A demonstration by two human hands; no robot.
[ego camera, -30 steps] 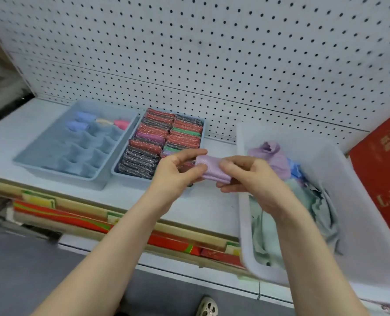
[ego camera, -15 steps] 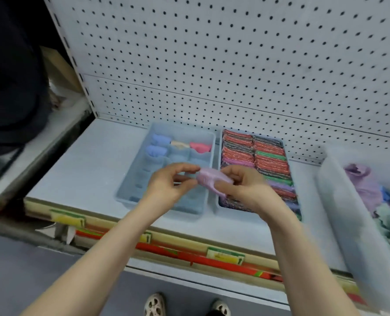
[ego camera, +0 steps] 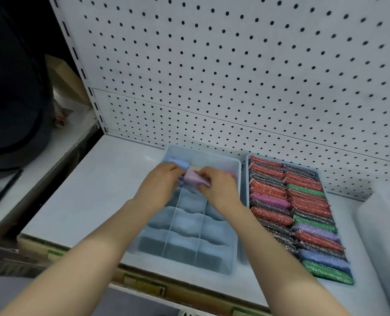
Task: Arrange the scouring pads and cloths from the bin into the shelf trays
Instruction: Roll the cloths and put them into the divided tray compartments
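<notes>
Holding a rolled lilac cloth (ego camera: 195,180) over the far cells of the divided tray (ego camera: 233,267): left hand (ego camera: 159,182) and right hand (ego camera: 216,185) each pinch one end. Looks soft and light, likely to unroll, so grip both ends and keep it compressed. Pad tray (ego camera: 317,174) sits full on the right, bin (ego camera: 378,233) beyond it.
</notes>
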